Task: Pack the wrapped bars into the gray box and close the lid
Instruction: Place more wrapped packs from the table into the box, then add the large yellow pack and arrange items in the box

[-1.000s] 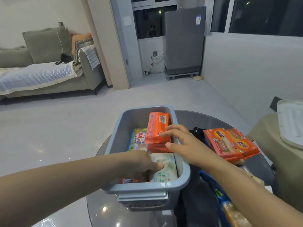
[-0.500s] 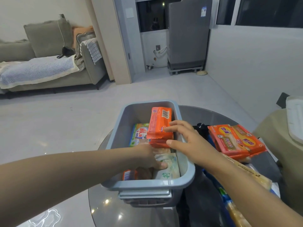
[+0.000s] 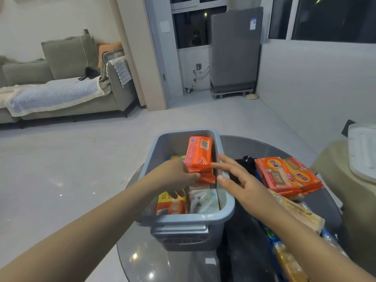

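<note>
Box [image 3: 189,219] sits on round table [image 3: 142,259], in front of me. Inside box: one bar [image 3: 200,154] upright at far end, two bars [image 3: 171,204] side by side at near end. My left hand [image 3: 176,177] over box middle; right hand [image 3: 242,185] at box's right rim. Stack of bars [image 3: 284,176] right of box, on table. Lid [image 3: 363,151] further right, off table. Sofa [image 3: 61,86] far left behind.

Two bare forearms are seen. No sleeve is worn as far up as is shown. Left hand [image 3: 175,176] and right hand [image 3: 242,186]: bare; nails cut short.

Gray box [image 3: 184,218] seemingly crowded with bars [image 3: 199,155]
</note>
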